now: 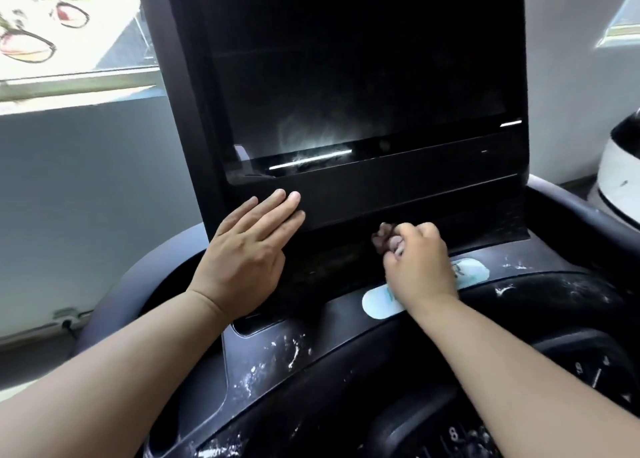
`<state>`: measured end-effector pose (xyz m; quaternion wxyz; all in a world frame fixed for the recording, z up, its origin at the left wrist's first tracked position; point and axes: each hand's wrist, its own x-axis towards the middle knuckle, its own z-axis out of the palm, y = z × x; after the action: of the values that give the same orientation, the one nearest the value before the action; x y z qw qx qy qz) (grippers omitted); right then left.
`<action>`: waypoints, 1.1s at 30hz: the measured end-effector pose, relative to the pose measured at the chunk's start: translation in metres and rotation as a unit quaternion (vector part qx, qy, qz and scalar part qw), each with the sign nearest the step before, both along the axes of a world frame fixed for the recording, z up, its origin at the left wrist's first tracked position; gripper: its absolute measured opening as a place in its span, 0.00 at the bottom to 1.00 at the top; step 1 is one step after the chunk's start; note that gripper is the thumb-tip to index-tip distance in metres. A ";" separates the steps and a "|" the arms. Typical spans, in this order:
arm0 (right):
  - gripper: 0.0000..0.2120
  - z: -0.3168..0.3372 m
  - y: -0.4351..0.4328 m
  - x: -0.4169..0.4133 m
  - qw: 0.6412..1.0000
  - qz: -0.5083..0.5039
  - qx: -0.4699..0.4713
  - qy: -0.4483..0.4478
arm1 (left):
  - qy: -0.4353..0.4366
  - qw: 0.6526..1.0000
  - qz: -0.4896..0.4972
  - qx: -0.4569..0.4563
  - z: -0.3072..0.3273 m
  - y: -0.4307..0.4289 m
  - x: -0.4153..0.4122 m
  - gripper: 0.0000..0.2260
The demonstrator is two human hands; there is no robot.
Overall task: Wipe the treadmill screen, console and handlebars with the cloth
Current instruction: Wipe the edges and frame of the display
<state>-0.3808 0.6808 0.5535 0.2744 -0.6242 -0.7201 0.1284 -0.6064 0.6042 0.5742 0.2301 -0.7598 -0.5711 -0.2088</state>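
Forearms (104, 371) extended; left hand (242, 250) flat on bezel (398, 194); right hand (419, 260) clutching cloth (382, 238).

Left hand (247, 246) is lying flat with straight fingers on the lower left bezel under the dark treadmill screen (356, 70), which is showing dusty smears near its bottom edge. Right hand (417, 255) is gripping a bunched brownish cloth (382, 238) and pressing it into the recess just below the screen frame. The black console (284, 364) is carrying white flecks and a pale oval sticker (375, 302), with a curved handlebar (145, 267) at left.
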 end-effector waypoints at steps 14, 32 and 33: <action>0.12 0.006 -0.018 0.006 0.989 0.130 -0.050 -0.041 | -0.018 1.000 0.010 -0.020 -0.004 -0.004 0.005 0.23; 0.14 0.011 0.016 0.057 0.984 0.079 -0.065 -0.148 | 0.015 0.992 0.011 -0.124 -0.021 -0.033 0.017 0.23; 0.15 0.011 0.017 0.058 0.984 0.054 -0.064 -0.155 | 0.008 0.989 0.024 -0.146 -0.023 -0.035 0.013 0.23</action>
<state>-0.3224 0.6982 0.5646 0.1118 -0.6132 -0.7767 0.0910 -0.5935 0.5691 0.5513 0.1263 -0.7731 -0.6115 -0.1114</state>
